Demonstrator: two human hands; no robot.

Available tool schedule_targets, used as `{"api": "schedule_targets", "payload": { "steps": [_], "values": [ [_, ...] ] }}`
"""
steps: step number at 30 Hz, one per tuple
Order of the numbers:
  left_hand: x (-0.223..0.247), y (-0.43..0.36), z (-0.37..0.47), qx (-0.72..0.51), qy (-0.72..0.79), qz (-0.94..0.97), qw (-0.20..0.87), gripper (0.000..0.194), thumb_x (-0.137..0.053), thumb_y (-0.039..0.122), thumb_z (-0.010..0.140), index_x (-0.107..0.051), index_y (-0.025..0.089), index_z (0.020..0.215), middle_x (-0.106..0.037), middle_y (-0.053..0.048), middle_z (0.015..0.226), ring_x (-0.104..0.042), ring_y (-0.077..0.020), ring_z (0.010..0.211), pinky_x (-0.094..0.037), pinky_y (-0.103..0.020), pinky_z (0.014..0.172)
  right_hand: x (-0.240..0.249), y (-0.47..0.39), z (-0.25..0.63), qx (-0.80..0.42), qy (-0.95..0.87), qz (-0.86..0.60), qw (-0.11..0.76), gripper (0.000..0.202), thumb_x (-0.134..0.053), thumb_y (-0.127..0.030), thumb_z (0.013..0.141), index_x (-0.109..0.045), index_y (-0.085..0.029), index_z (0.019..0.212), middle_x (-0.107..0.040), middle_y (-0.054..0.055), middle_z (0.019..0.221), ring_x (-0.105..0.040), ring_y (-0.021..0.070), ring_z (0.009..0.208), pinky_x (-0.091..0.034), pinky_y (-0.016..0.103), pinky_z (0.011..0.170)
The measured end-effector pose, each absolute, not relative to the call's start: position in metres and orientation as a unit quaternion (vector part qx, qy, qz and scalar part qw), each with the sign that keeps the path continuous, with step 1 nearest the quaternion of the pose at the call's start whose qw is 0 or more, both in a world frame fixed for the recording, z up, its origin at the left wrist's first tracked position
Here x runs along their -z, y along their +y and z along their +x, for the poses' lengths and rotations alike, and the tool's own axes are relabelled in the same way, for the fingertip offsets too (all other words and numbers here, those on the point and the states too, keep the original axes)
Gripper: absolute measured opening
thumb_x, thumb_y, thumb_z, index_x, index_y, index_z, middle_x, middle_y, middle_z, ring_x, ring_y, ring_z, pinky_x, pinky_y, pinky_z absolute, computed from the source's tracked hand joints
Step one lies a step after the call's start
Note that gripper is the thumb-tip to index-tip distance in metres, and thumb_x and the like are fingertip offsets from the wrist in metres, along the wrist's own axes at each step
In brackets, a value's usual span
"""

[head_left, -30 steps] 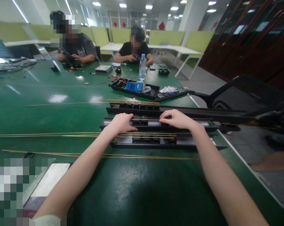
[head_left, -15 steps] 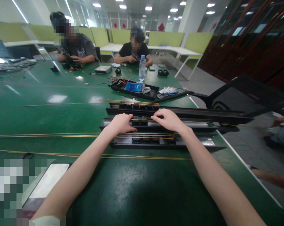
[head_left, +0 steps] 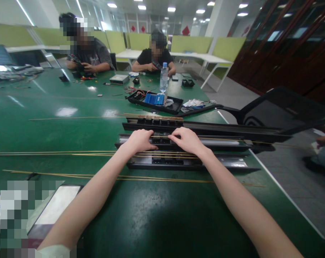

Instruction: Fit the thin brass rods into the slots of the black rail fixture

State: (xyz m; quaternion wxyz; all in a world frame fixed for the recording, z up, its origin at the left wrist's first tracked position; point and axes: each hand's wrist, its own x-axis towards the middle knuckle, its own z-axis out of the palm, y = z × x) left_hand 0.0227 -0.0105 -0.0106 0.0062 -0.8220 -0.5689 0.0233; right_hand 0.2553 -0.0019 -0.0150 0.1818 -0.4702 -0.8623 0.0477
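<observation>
Three long black channels lie side by side across the green table (head_left: 141, 215). On the middle channel (head_left: 218, 142), my left hand (head_left: 141, 140) rests at its left part, thumb and fingers apart around small black blocks (head_left: 158, 138). My right hand (head_left: 185, 139) pinches a thin brass rod (head_left: 213, 138) that runs along this channel, just right of the blocks. More brass rods lie over the near channel (head_left: 224, 161), which also holds black blocks. The far channel (head_left: 218, 128) has a row of black blocks with rods on top.
Beyond the channels are a black tray (head_left: 175, 106) with a blue pack, a water bottle (head_left: 164, 77) and gloves (head_left: 193, 104). Two people sit across the table. A black chair (head_left: 272, 111) stands right; loose rods (head_left: 71, 176) and a white-topped box (head_left: 57, 200) lie near left.
My right hand has slid left along the middle channel, closer to my left hand. The left hand has hardly moved.
</observation>
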Motion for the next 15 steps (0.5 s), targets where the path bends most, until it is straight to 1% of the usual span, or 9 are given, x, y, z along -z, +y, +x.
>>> {"api": "schedule_targets", "payload": {
  "steps": [10,15],
  "values": [
    [0.008,-0.012,0.024,-0.026,-0.575,-0.817,-0.008,0.070,-0.061,0.072,0.072,-0.061,0.021,0.120,-0.071,-0.014,0.113,-0.067,-0.0334,0.103,-0.051,-0.039,0.085,0.014,0.002,0.263,-0.055,-0.859,-0.478,0.172,0.037,-0.053,-0.049,0.094,-0.076,-0.022,0.085,-0.075,0.005,0.094,-0.065,0.0221,0.089,-0.044,0.031,0.074],
    [0.007,-0.013,0.024,-0.030,-0.581,-0.813,-0.013,0.069,-0.062,0.070,0.071,-0.061,0.022,0.120,-0.071,-0.013,0.113,-0.066,-0.0325,0.105,-0.050,-0.038,0.087,0.013,0.004,0.266,-0.060,-0.859,-0.481,0.165,0.035,-0.053,-0.048,0.094,-0.077,-0.024,0.086,-0.076,0.005,0.094,-0.066,0.0227,0.090,-0.044,0.031,0.074]
  ]
}}
